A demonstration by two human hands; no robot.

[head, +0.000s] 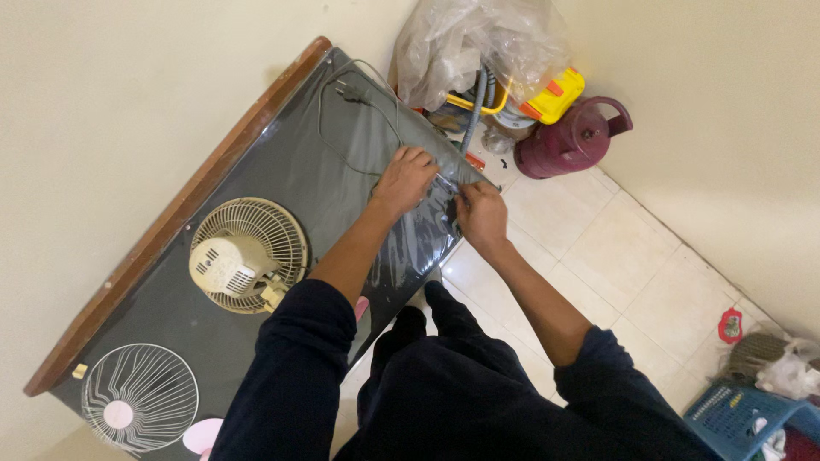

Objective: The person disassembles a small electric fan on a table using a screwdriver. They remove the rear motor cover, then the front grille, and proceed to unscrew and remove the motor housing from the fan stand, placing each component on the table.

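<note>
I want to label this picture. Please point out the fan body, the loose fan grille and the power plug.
fan body [229,263]: head view, on the cream motor housing.
loose fan grille [139,396]: head view, on its wire spokes.
power plug [348,89]: head view, on the dark plug head.

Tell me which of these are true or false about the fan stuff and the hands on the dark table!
1. Both hands are at the table's far edge. True: the left hand and right hand press on clear plastic film there.
2. The fan body stands upright. False: it lies flat on the table.
3. A wire fan guard lies apart from the fan body. True.
4. The maroon jug sits on the table. False: it stands on the tiled floor.
5. The power cord hangs on the wall. False: it lies on the table.
</note>
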